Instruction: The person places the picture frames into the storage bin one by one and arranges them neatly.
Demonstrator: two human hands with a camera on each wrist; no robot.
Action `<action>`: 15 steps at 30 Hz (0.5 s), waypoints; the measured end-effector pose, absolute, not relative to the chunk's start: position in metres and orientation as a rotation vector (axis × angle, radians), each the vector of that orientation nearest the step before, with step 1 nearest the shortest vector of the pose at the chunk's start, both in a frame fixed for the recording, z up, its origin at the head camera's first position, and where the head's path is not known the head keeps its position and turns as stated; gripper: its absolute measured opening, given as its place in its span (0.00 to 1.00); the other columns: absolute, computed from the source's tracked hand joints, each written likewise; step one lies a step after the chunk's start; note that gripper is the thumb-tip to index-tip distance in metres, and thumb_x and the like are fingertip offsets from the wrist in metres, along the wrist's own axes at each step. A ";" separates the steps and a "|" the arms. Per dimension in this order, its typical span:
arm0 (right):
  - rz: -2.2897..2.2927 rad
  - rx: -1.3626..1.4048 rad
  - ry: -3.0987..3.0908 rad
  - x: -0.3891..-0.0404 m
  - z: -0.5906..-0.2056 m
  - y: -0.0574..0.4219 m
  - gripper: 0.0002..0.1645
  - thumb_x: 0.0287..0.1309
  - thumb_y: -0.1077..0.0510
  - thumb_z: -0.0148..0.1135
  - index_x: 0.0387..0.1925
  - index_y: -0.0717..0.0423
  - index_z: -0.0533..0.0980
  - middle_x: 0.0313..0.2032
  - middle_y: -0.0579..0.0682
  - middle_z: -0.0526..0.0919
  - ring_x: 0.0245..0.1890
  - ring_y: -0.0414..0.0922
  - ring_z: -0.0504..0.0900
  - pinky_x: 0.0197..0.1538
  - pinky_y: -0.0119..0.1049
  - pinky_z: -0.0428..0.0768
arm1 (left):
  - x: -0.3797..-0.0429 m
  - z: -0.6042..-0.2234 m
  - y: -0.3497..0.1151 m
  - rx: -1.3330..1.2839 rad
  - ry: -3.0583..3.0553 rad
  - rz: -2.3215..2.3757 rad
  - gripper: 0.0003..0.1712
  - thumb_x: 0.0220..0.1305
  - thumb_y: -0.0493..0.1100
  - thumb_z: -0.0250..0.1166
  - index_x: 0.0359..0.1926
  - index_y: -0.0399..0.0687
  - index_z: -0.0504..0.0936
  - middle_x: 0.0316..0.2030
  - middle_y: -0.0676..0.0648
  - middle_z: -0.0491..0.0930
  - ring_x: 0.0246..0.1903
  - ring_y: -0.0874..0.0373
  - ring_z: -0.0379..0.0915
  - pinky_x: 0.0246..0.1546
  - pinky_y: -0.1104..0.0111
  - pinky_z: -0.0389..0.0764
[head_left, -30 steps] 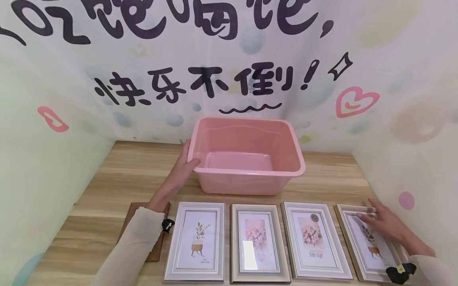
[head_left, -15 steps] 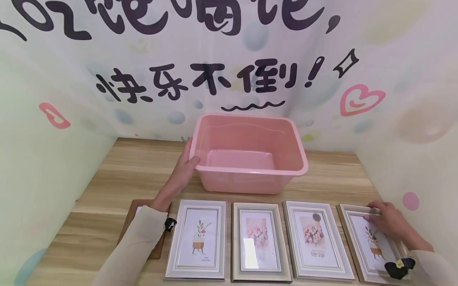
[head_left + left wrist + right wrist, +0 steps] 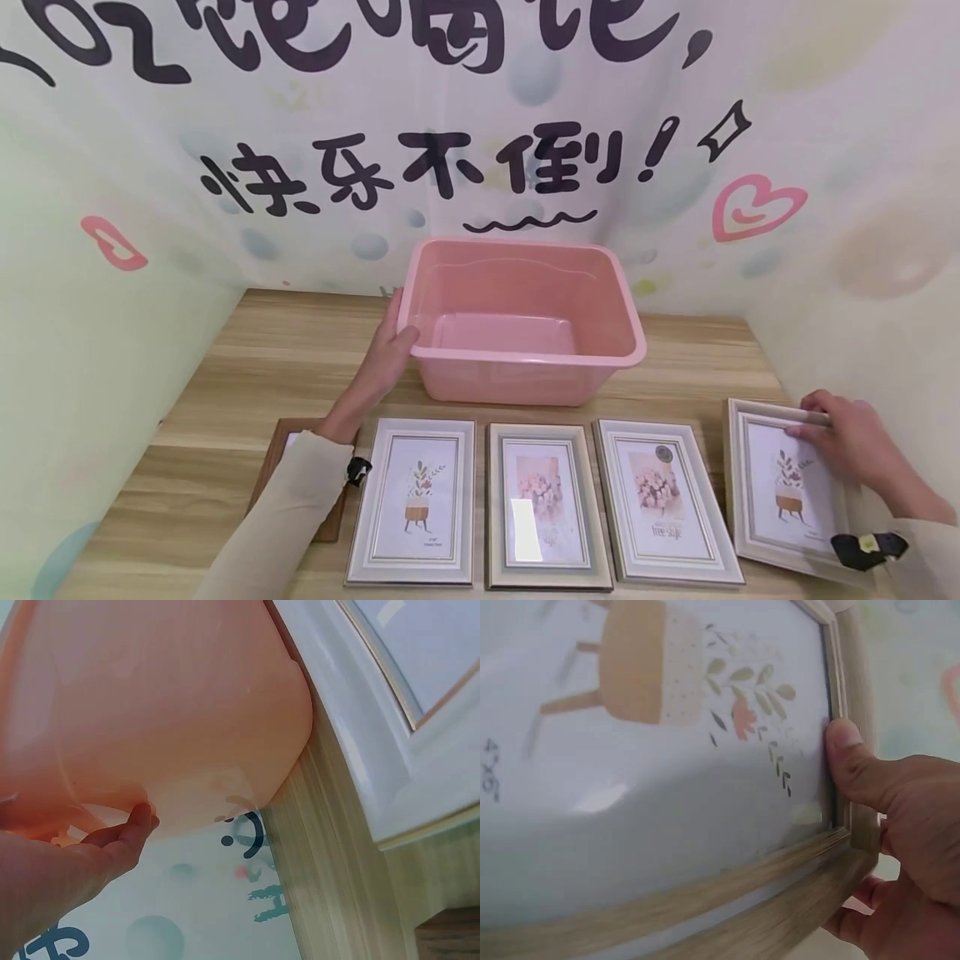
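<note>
A pink plastic basin (image 3: 517,382) stands at the back of the table. My left hand (image 3: 386,354) grips its left rim, thumb over the edge; in the left wrist view the fingers (image 3: 131,836) curl under the rim. At the far right, my right hand (image 3: 858,437) holds a light wood picture frame (image 3: 738,483) by its top edge. That frame is tilted, its top raised off the table. In the right wrist view the thumb (image 3: 847,754) presses the front of the frame's border, with the other fingers behind it. The frame's card shows a potted plant.
A white frame (image 3: 362,500), a cream frame (image 3: 498,500) and another white frame (image 3: 607,500) lie in a row before the basin. A brown frame (image 3: 330,525) is partly under the left forearm. Printed cloth walls (image 3: 675,275) enclose the wooden table (image 3: 202,400).
My right hand has taken hold of the rightmost picture frame and lifted its top edge, shifting it up and right. The left hand keeps its grip on the basin.
</note>
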State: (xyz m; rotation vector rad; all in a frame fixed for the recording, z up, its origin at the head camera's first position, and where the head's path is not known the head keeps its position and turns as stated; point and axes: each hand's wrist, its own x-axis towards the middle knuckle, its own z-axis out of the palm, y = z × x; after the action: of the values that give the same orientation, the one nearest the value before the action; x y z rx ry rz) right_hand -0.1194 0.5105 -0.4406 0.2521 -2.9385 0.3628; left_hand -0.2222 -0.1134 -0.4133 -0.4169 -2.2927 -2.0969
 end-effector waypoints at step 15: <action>0.320 -0.036 -2.941 -0.117 -0.354 0.484 0.29 0.57 0.52 0.71 0.50 0.71 0.76 0.43 0.77 0.72 0.24 0.55 0.76 0.20 0.32 0.68 | -0.221 -0.411 -0.113 -0.422 -2.286 -2.107 0.41 0.68 0.31 0.43 0.79 0.48 0.42 0.75 0.40 0.52 0.70 0.41 0.54 0.70 0.48 0.56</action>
State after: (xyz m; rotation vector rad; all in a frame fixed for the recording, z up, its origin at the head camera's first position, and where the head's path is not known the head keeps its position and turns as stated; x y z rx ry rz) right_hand -0.1171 0.4838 -0.3543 -0.0357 -2.9414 0.3195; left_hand -0.2206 -0.1130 -0.4111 -0.4217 -2.2862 -2.1065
